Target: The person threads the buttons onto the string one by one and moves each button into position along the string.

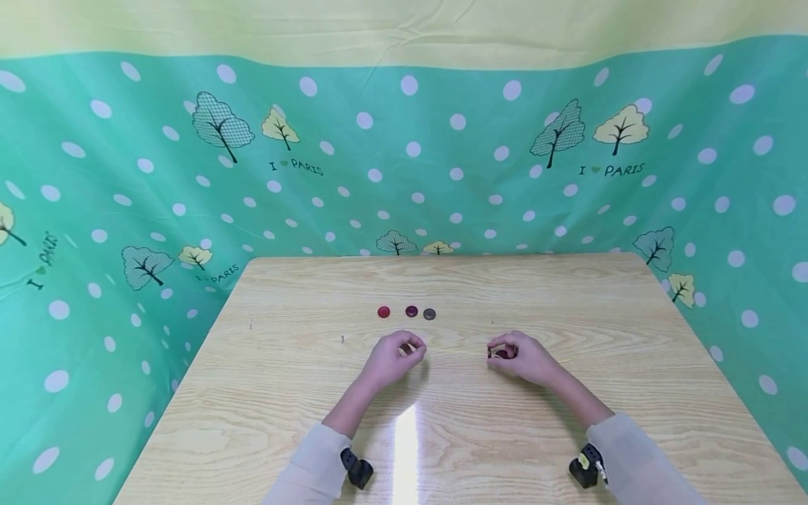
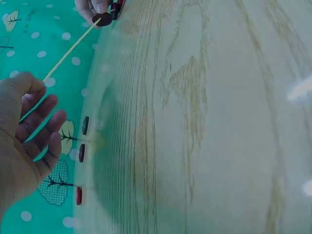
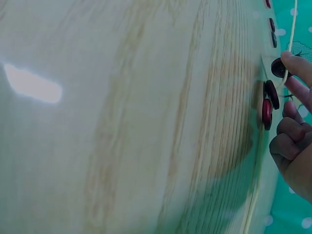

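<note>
My left hand [image 1: 393,359] pinches a thin yellow cord [image 2: 68,54] between thumb and forefinger, its other fingers loosely bent in the left wrist view. The cord runs taut to a dark round button [image 3: 278,68]. That button is pinched by my right hand [image 1: 529,360], just above the table. Right below it, a black button [image 3: 272,94] and a red button [image 3: 266,114] sit close together; whether the cord passes through them I cannot tell. Farther back on the table, a red button [image 1: 384,312], a dark purple button [image 1: 412,311] and a grey button [image 1: 429,314] lie in a row.
The light wood table [image 1: 284,393] reaches back to a green dotted curtain [image 1: 353,154], which also hangs along both sides. A bright reflection [image 1: 406,456] falls on the tabletop between my forearms. Small dark wrist cameras [image 1: 358,470] are strapped to both wrists.
</note>
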`<state>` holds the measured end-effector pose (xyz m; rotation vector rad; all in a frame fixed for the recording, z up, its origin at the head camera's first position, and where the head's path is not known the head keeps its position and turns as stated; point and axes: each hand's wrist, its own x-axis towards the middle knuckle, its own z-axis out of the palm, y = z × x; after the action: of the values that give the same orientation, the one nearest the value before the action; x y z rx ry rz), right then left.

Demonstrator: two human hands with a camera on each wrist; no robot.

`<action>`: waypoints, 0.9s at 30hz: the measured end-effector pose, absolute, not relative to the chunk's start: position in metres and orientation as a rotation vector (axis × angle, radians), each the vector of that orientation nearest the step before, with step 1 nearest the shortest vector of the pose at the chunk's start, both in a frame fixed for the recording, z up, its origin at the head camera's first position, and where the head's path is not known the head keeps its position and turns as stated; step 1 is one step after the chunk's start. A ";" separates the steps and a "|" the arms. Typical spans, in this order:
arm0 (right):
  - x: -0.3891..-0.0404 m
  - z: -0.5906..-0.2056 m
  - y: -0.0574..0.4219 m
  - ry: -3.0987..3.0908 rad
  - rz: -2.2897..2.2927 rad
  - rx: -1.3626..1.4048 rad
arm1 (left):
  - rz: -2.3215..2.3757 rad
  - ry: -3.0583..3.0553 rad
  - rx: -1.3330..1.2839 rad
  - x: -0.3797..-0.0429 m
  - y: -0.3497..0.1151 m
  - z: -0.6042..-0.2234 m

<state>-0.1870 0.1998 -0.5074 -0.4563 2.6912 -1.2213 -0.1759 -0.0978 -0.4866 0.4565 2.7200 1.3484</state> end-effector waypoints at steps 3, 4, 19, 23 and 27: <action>-0.187 -0.509 0.200 2.708 -1.201 -0.468 | 1.349 2.719 0.464 -0.176 -0.098 -0.487; -0.187 -0.509 0.201 2.714 -1.197 -0.472 | 1.347 2.720 0.465 -0.175 -0.098 -0.487; -0.187 -0.511 0.202 2.751 -1.145 -0.491 | 1.340 2.738 0.462 -0.176 -0.097 -0.487; -0.187 -0.512 0.204 2.749 -1.130 -0.505 | 1.348 2.736 0.460 -0.176 -0.097 -0.487; -0.188 -0.511 0.206 2.740 -1.130 -0.495 | 1.352 2.734 0.461 -0.176 -0.097 -0.487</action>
<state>-0.1877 0.2062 -0.5113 -0.4954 2.7396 -1.1305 -0.1758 -0.0966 -0.4869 0.4613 2.7337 1.3519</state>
